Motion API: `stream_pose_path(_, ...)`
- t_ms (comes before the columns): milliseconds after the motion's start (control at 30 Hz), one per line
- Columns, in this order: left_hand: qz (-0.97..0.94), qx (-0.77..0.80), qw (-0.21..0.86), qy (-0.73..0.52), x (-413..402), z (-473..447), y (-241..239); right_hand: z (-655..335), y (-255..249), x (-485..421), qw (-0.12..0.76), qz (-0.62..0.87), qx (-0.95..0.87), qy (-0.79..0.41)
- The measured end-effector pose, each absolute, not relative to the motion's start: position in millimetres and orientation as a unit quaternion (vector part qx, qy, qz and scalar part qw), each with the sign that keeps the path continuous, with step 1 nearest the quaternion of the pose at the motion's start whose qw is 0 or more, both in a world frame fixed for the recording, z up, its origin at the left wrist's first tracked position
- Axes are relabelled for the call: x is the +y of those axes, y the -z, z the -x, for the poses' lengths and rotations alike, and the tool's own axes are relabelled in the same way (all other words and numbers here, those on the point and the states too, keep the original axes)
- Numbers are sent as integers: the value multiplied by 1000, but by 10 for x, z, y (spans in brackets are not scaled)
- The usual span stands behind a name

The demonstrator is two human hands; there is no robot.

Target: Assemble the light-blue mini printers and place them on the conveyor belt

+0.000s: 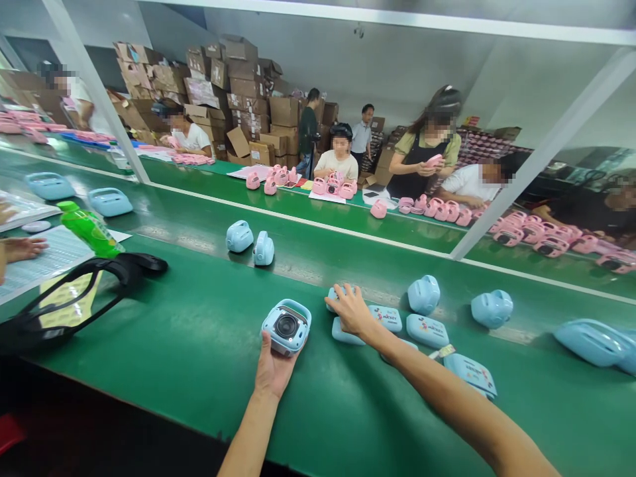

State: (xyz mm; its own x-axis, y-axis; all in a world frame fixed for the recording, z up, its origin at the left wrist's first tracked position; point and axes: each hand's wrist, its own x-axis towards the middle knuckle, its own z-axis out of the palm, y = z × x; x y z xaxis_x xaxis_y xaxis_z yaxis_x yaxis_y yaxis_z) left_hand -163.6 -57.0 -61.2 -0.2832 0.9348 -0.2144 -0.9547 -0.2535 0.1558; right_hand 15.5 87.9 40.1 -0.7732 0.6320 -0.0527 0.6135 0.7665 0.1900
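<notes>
My left hand (275,371) is wrapped round a light blue speaker housing (287,324), its round black speaker cone facing up. Farther right, my right hand (352,310) reaches over a light blue panel (334,299), its fingers bent down on it; whether they grip it is hard to make out. Close by lie more light blue panels, among them one printed with a cartoon figure and lettering (386,318) and a similar printed panel (427,330). Another printed panel (471,375) lies nearer my right forearm.
Light blue housings (239,236) stand on the belt beyond. At left are a black strapped headset (124,278), a green bottle (89,228), paper sheets (54,255) and another person's hand (24,249). Across the line, people handle pink housings (330,185). A white post (541,159) rises at right.
</notes>
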Motion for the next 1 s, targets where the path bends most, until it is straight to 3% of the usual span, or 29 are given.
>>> stream_pose_path(100, 26, 121, 594, -795, -589, 1618, 545, -201, -484, 894, 0, -360, 932, -41)
stream_pose_path(200, 6, 108, 600, -792, -628, 1627, 466, -257, -579, 921, -137, -404, 901, 83)
stream_pose_path(333, 8, 169, 594, -787, -649, 1681, 335, -258, -633, 899, -323, -374, 743, 451)
stream_pose_path(400, 13, 230, 575, -785, -640, 1691, 239, -193, -604, 827, -337, -318, 632, 621)
stream_pose_path(467, -1, 292, 543, -787, -631, 1673, 128, -89, -554, 714, -322, -283, 578, 694)
stream_pose_path(533, -28, 346, 512, -786, -630, 1632, 22, 31, -504, 575, -303, -286, 605, 679)
stream_pose_path(767, -62, 416, 500, -757, -688, 1556, -134, 281, -440, 195, -288, -291, 789, 457)
stream_pose_path(1000, -51, 404, 530, -744, -723, 1595, -171, 165, -336, 223, -262, -181, 867, 382)
